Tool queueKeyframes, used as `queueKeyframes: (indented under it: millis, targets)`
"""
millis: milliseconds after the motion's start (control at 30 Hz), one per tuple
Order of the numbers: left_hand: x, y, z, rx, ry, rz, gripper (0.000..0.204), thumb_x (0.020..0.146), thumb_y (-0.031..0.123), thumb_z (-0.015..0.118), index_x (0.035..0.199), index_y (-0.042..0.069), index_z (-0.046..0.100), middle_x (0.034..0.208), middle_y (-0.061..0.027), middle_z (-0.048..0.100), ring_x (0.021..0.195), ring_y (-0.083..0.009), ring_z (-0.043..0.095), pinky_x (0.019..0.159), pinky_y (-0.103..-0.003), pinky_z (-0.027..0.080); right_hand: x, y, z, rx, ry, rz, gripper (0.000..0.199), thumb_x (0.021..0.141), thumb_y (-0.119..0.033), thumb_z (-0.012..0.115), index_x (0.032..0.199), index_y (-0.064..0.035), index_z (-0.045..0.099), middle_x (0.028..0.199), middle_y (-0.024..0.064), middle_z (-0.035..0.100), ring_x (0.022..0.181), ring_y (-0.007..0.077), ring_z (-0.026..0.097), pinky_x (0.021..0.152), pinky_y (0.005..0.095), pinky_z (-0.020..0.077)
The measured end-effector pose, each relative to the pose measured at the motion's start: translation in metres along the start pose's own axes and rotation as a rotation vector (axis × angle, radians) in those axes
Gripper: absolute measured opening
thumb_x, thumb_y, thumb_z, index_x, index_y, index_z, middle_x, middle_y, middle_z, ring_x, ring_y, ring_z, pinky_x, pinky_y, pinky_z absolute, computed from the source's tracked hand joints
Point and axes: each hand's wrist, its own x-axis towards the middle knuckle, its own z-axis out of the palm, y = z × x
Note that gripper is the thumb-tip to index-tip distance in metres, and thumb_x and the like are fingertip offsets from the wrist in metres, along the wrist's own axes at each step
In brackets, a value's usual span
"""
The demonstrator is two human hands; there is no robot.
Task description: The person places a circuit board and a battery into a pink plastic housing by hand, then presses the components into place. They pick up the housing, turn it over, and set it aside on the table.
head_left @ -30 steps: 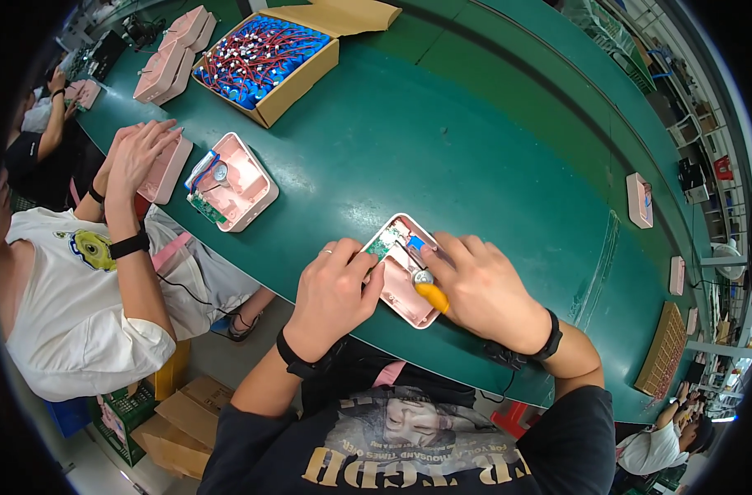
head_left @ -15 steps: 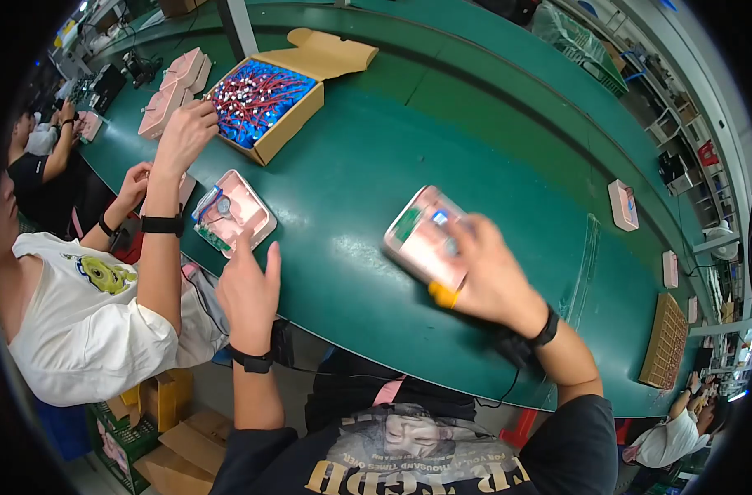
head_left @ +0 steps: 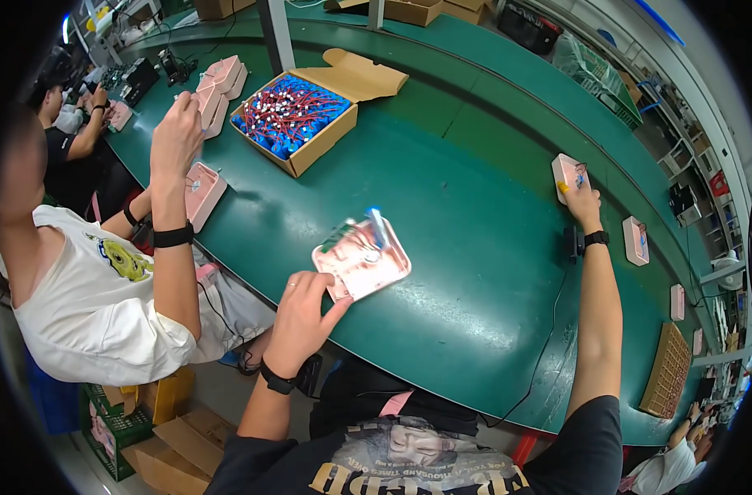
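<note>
My left hand (head_left: 303, 318) pinches the near left edge of a pink plastic housing (head_left: 380, 279) over the green bench in front of me. A green circuit board and blue wires sit inside that housing, blurred by motion. Far to the right, my stretched-out right hand (head_left: 586, 206) grips the near end of a second pink housing (head_left: 566, 172), which has small parts and wires in it. Yellow shows on one of its fingers. Dark bands circle both my wrists.
An open cardboard box (head_left: 310, 144) of blue cells with red wires stands far left. A co-worker's raised hand (head_left: 178, 132) is beside it, near stacked pink housings (head_left: 219, 87) and another housing (head_left: 202, 194). More housings (head_left: 636, 239) and a gridded tray (head_left: 666, 371) line the right.
My right hand has carried its housing far right. My left hand has taken hold of the other housing and moved it right, away from the co-worker, whose hand has left the box.
</note>
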Motion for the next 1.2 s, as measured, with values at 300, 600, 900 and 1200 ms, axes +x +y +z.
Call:
queueKeyframes:
  millis: [300, 600, 900, 1200]
  targets:
    - [0.012, 0.024, 0.008, -0.034, -0.238, 0.116, 0.036, 0.091, 0.019, 0.084, 0.116, 0.001, 0.065, 0.109, -0.0160, 0.068, 0.106, -0.0366, 0.064, 0.090, -0.044, 0.053, -0.249, -0.122, -0.082, 0.746, -0.477, -0.968, 0.039, 0.095, -0.018, 0.081, 0.132, -0.0068, 0.074, 0.114, 0.0113, 0.070, 0.100, 0.0220, 0.068, 0.087, 0.0336, 0.0549]
    - [0.074, 0.026, 0.040, -0.177, -0.146, 0.109, 0.034, 0.095, 0.016, 0.081, 0.124, 0.002, 0.071, 0.112, -0.0135, 0.071, 0.106, -0.0327, 0.068, 0.090, -0.040, 0.054, -0.252, -0.125, -0.069, 0.782, -0.895, -0.888, 0.019, 0.101, -0.016, 0.077, 0.115, -0.0029, 0.074, 0.089, 0.0017, 0.068, 0.080, 0.0101, 0.061, 0.075, 0.0283, 0.0508]
    - [0.074, 0.023, 0.047, -0.500, -0.157, -0.131, 0.020, 0.098, 0.019, 0.077, 0.102, 0.000, 0.078, 0.115, -0.0130, 0.075, 0.106, -0.0321, 0.070, 0.097, -0.041, 0.054, -0.218, -0.104, -0.051, 0.796, -0.714, -0.708, 0.010, 0.104, -0.011, 0.071, 0.110, -0.0038, 0.073, 0.093, 0.0050, 0.072, 0.084, 0.0164, 0.066, 0.076, 0.0285, 0.0511]
    - [0.074, 0.003, 0.060, -0.772, -0.277, -0.310, 0.021, 0.100, 0.018, 0.073, 0.095, -0.001, 0.079, 0.124, -0.0099, 0.076, 0.123, -0.0263, 0.063, 0.110, -0.040, 0.045, -0.248, -0.113, -0.052, 0.790, -0.158, -1.212, 0.028, 0.092, -0.010, 0.081, 0.119, -0.0079, 0.075, 0.138, 0.0132, 0.066, 0.124, 0.0293, 0.064, 0.097, 0.0437, 0.0573]
